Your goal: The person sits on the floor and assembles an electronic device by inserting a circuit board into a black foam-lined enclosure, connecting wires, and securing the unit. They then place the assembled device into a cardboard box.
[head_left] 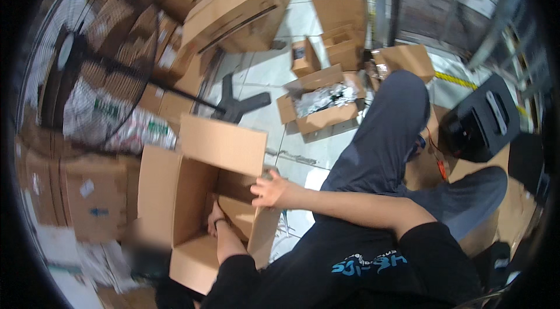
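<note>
An open cardboard box [192,192] stands at my left with its flaps folded outward. My left hand [215,218], a dark band at its wrist, reaches down inside the box near its inner wall. The fingers look extended and no object shows in them; their tips are partly hidden. My right hand [271,190] has its fingers hooked over the box's right rim, close to the corner of the upper flap [224,142]. Little of the box's bottom shows past my left arm.
A black stand fan [236,102] stands beyond the box. A small open carton [329,119] holds silvery packets. Stacked cartons [96,192] and white sacks [111,116] crowd the left. A black device [481,122] is beyond my bent knee at right.
</note>
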{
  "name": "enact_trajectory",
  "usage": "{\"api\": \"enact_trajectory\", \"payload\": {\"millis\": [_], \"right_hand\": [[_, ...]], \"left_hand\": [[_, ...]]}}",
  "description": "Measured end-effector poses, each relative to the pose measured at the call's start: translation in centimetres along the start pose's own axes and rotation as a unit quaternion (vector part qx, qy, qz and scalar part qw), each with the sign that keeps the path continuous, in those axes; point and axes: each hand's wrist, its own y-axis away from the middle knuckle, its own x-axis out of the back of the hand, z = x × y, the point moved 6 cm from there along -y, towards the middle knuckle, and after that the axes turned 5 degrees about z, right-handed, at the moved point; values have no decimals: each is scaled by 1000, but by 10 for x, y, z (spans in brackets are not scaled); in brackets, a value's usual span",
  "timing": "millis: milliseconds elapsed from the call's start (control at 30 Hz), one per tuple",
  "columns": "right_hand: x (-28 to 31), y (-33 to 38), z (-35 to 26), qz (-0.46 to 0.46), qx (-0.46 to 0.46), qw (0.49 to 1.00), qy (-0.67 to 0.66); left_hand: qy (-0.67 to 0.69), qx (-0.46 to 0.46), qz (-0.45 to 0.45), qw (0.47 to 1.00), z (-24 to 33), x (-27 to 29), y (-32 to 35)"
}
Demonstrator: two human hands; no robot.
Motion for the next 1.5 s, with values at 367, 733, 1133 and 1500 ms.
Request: {"api": "enact_trajectory", "payload": {"millis": [367, 733, 1133, 1500], "right_hand": [[-3, 0, 0, 23, -19, 999, -16], [9, -10, 26, -37, -31, 998, 38], [-12, -47, 18, -41, 5, 989, 142], [4, -55, 4, -78, -5, 996, 50]], "left_hand": [[245, -230, 53, 941, 54, -3, 12], [436, -212, -108, 868, 44, 26, 54], [415, -214, -132, 874, 66, 30, 5], [223, -160, -254, 928, 59, -51, 35]]}}
